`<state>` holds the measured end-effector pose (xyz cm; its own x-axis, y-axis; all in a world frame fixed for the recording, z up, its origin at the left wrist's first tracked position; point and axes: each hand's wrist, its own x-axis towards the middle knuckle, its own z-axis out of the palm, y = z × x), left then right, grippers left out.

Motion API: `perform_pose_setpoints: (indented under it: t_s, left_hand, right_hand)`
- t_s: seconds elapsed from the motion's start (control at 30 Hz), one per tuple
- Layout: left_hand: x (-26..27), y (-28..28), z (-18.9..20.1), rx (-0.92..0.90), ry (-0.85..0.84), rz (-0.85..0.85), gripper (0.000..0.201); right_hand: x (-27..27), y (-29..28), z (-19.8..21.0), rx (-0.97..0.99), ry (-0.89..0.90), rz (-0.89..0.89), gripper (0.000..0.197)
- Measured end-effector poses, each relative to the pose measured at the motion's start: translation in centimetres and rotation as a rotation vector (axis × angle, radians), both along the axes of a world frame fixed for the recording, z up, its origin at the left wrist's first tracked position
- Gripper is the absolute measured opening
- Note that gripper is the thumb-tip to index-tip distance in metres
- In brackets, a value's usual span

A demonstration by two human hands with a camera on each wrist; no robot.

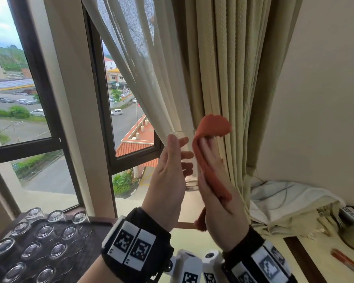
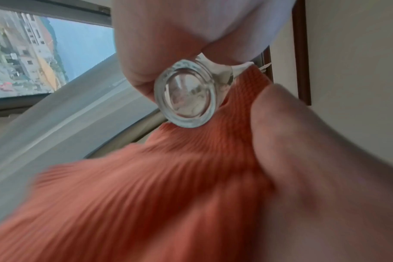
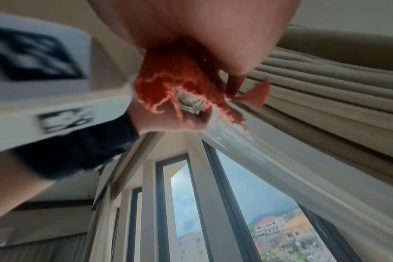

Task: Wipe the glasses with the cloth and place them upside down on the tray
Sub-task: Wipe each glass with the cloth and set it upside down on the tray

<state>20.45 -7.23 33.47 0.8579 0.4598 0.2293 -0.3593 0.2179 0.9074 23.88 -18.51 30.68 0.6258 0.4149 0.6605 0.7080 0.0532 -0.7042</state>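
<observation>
While the left hand [image 1: 168, 172] grips a clear glass [image 1: 187, 160] upright in mid-air before the curtain [image 1: 223, 78], the right hand [image 1: 217, 203] presses an orange cloth [image 1: 211, 135] against its side. Below left, wiped glasses [image 1: 43, 231] stand inverted on the dark tray [image 1: 96, 223].

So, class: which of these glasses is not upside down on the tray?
The glass held between the left hand and the cloth; the others stand inverted on the tray.
</observation>
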Motion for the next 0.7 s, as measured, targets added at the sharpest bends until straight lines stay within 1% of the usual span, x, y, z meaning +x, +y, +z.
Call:
perform_pose_setpoints:
  t_s: [0.07, 0.1, 0.2, 0.23, 0.3, 0.33, 0.37, 0.4, 0.47, 0.53, 0.6, 0.63, 0.67, 0.7]
  left_hand:
    - [0.0, 0.8, 0.4, -0.016, -0.012, -0.004, 0.079]
    - [0.1, 1.3, 0.5, -0.01, -0.012, 0.006, 0.078]
    - [0.0, 2.0, 0.4, 0.036, -0.018, 0.042, 0.071]
    - [0.0, 1.9, 0.2, 0.049, -0.018, 0.042, 0.07]
    - [-0.2, 1.3, 0.1, 0.063, 0.01, 0.009, 0.073]
    - [-0.3, 0.9, 0.1, 0.062, 0.014, -0.02, 0.073]
    - [-0.5, 0.5, 0.0, 0.061, 0.012, -0.034, 0.072]
    - [-0.4, 0.2, -0.1, 0.065, 0.012, -0.035, 0.07]
    - [-0.3, -0.2, -0.1, 0.047, 0.014, -0.015, 0.071]
    - [-0.1, -0.1, 0.2, -0.005, 0.031, -0.022, 0.074]
    - [-0.3, 0.5, 0.7, -0.076, 0.024, -0.05, 0.072]
    - [-0.5, 0.8, 1.0, -0.11, 0.018, -0.05, 0.068]
    - [-0.5, 1.2, 1.1, -0.132, 0.015, -0.041, 0.063]
    - [-0.6, 1.4, 1.2, -0.133, 0.016, -0.028, 0.062]
  right_hand:
    - [-0.4, -0.2, -2.0, -0.058, -0.111, 0.02, 0.053]
    - [-1.0, -0.3, -2.9, -0.046, -0.102, 0.028, 0.054]
    - [-2.3, -0.6, -4.8, 0.014, 0.077, 0.074, 0.053]
    - [-2.9, -0.6, -4.4, 0.062, 0.144, 0.105, 0.052]
    - [-2.1, -0.1, -2.9, 0.16, 0.252, 0.141, 0.05]
    - [-1.3, 0.0, -2.0, 0.17, 0.294, 0.151, 0.049]
    - [-0.6, 0.1, -1.0, 0.178, 0.296, 0.127, 0.05]
    - [-0.4, 0.1, 0.0, 0.202, 0.287, 0.121, 0.05]
    - [-0.7, -0.1, 1.0, 0.22, 0.193, 0.108, 0.049]
    - [-1.3, -0.4, 1.1, 0.11, 0.035, 0.091, 0.052]
    - [-1.4, 0.2, 0.4, -0.034, -0.125, 0.04, 0.053]
    - [-1.3, 0.6, -0.5, -0.064, -0.127, 0.028, 0.049]
    - [-0.7, 0.8, -2.2, -0.068, -0.18, 0.029, 0.046]
    - [-0.7, 0.8, -3.3, -0.072, -0.148, 0.053, 0.047]
